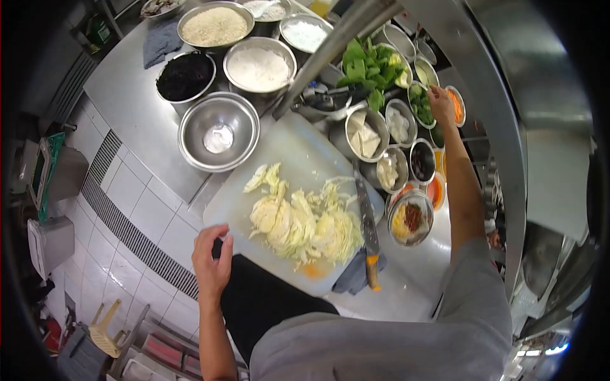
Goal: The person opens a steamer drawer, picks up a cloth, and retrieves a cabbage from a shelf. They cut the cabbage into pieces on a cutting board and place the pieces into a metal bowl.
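Note:
My left hand (213,259) hovers beside the near left edge of the white cutting board (284,141), thumb and fingers apart, with nothing in it. Sliced cabbage (286,222) lies in loose heaps on the board. A large knife (366,219) with an orange-marked handle rests along the board's right side, over a grey cloth (353,273). My right hand (443,105) is stretched out over the small bowls, between the green vegetables (420,101) and the orange shreds (455,105). Its fingers are bunched together; whatever they hold is too small to make out.
An empty steel bowl (218,132) stands left of the board. Behind it are bowls of white powder (260,65), crumbs (214,26) and something dark (185,76). Leafy greens (368,66) and a bowl of white blocks (366,136) crowd the right. A metal post (330,54) slants across the counter.

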Available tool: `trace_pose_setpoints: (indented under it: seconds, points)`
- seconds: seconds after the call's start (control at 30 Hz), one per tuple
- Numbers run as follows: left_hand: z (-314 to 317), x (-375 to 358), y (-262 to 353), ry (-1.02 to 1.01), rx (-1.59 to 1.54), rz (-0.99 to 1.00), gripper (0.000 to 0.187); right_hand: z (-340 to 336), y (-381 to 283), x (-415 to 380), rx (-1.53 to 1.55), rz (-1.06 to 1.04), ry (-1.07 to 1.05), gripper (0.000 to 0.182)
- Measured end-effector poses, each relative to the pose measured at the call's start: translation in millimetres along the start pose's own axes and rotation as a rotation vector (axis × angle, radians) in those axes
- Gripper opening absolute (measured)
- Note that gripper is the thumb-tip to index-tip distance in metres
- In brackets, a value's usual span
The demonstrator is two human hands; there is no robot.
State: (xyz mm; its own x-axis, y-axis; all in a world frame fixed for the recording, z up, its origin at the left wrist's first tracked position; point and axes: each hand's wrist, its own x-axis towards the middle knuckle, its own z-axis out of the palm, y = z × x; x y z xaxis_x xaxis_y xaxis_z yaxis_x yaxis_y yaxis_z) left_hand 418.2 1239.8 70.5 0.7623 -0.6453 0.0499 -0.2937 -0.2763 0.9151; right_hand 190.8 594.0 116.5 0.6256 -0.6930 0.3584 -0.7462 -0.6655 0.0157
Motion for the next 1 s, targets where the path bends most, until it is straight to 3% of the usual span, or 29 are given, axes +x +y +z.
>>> trace_pose_setpoints:
  seconds: [0.07, 0.13, 0.2, 0.23, 0.27, 0.3, 0.33, 0.37, 0.47, 0.53, 0.57, 0.63, 0.67, 0.73, 0.87, 0.97, 1.0]
  points:
    - [-5, -11, -8, 0.022, 0.041, -0.029, 0.020, 44, 31, 47, -0.095, -0.057, 0.106, 0.040]
    - [-10, -17, -7, 0.055, 0.047, -0.091, 0.020, 85, 59, 82, -0.064, 0.153, -0.152, 0.042]
    - [-10, -22, -10, 0.090, 0.055, -0.164, 0.019, 159, 143, 136, -0.296, 0.087, -0.491, 0.041]
    - [-8, -22, -11, 0.108, 0.064, -0.174, 0.019, 163, 167, 151, -0.276, 0.115, -0.594, 0.041]
    - [-7, -23, -12, 0.109, 0.066, -0.179, 0.019, 172, 173, 162, -0.256, 0.141, -0.698, 0.042]
    - [-6, -24, -14, 0.109, 0.069, -0.183, 0.019, 136, 110, 132, -0.246, 0.121, -0.701, 0.042]
    - [-5, -24, -14, 0.121, 0.080, -0.195, 0.019, 96, 46, 112, -0.324, 0.288, -0.403, 0.043]
    - [-2, -22, -13, 0.113, 0.068, -0.203, 0.019, 99, 50, 111, -0.354, 0.281, -0.305, 0.042]
    - [6, -17, -14, 0.093, 0.058, -0.185, 0.018, 86, 49, 103, -0.270, 0.379, -0.220, 0.040]
    - [7, -14, -12, 0.081, 0.059, -0.145, 0.017, 77, 54, 103, -0.354, 0.245, -0.075, 0.034]
    - [6, -13, -11, 0.077, 0.062, -0.147, 0.017, 80, 69, 107, -0.353, 0.248, -0.080, 0.034]
    - [6, -11, -11, 0.066, 0.030, -0.125, 0.017, 81, 92, 115, -0.476, 0.211, 0.108, 0.033]
    - [7, -9, -11, 0.061, 0.033, -0.125, 0.017, 64, 87, 108, -0.477, 0.215, 0.104, 0.033]
    - [10, -5, -11, 0.058, 0.031, -0.052, 0.017, 9, 63, 103, -0.143, 0.254, 0.006, 0.032]
    - [19, 7, -1, 0.031, -0.016, 0.017, 0.018, -46, 40, 65, 0.052, 0.308, 0.018, 0.033]
    - [21, 9, 10, 0.004, -0.034, 0.043, 0.020, -87, 35, -5, -0.074, -0.005, 0.244, 0.038]
    - [22, 8, 12, 0.017, -0.042, 0.049, 0.020, -115, -5, -46, -0.018, -0.003, 0.188, 0.039]
